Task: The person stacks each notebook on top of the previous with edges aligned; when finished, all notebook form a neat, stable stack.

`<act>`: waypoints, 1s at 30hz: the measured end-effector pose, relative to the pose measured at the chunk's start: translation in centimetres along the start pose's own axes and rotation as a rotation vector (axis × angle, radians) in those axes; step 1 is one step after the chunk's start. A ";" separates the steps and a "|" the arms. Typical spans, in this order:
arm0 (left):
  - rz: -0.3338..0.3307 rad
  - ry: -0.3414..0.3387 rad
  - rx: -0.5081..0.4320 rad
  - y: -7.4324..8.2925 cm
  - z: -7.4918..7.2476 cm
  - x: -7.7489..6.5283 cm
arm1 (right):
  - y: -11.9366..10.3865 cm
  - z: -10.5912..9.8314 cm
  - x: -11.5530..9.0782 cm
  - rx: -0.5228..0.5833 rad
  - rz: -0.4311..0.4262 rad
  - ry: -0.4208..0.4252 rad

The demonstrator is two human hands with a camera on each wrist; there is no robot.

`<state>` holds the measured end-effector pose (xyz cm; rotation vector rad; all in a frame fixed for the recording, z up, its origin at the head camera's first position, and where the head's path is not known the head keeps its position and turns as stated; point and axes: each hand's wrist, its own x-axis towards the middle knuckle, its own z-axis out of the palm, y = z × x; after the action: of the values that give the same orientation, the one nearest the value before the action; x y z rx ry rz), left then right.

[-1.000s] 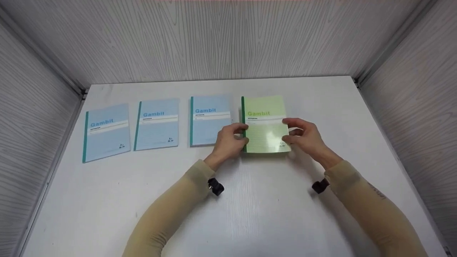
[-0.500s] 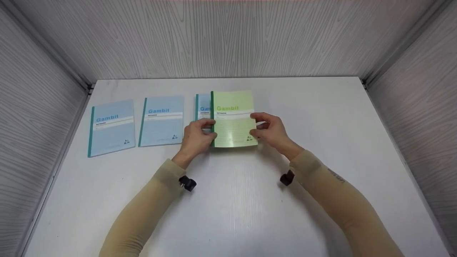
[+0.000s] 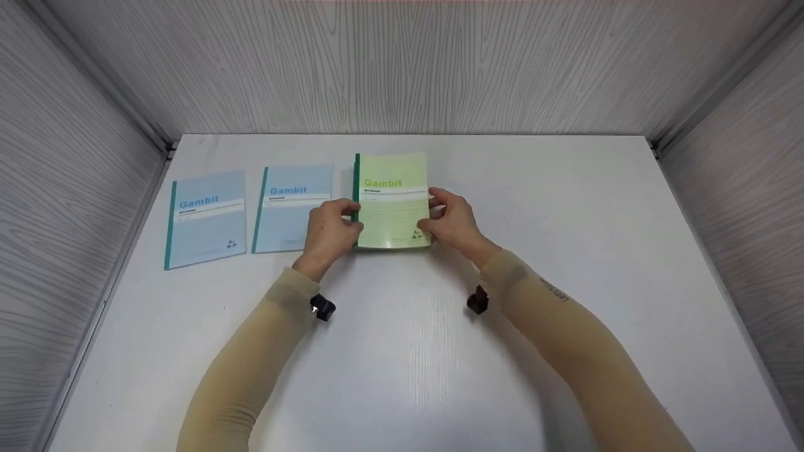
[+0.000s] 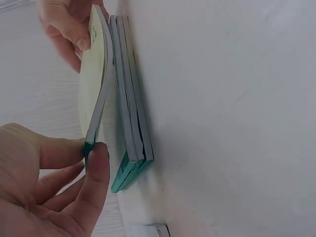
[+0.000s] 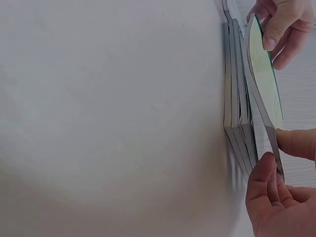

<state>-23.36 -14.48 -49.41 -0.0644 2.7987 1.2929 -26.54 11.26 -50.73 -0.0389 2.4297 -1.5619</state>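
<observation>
Notebook one (image 3: 206, 220), a pale-blue paper rectangle with a teal spine, lies flat on the white tabletop (image 3: 402, 351), slightly askew. Notebook two (image 3: 282, 216), its pale-blue twin, lies beside it with a gap between, perhaps so each can be picked up singly. The left hand (image 3: 330, 229) partly covers its right side; thumb and fingers close in a narrow pinch on the dark-green spine of a glossy light-green paper notebook (image 3: 394, 201). That one hangs above a neat stack of thin notebooks with green spines (image 4: 131, 98), apart from it at the spine end; whether its sagging middle touches, I cannot tell. The right hand (image 3: 457, 220) pinches the opposite edge just as narrowly, thumb on the cover, fingers beneath. Holding both edges probably keeps the limp pages under control.
</observation>
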 end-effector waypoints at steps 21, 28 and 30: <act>0.024 0.012 0.216 -0.7 -0.1 -0.1 | -0.2 1.9 -0.1 -0.174 -0.047 0.002; 0.054 0.015 0.191 -1.2 0.1 -0.3 | 0.0 1.7 0.0 -0.185 -0.046 -0.015; 0.061 0.007 0.176 -1.4 0.0 -0.4 | 0.0 1.7 0.0 -0.199 -0.048 -0.015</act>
<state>-22.83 -15.36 -50.46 0.0251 2.9286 1.0525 -26.19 9.73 -51.36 -0.1455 2.5810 -1.3275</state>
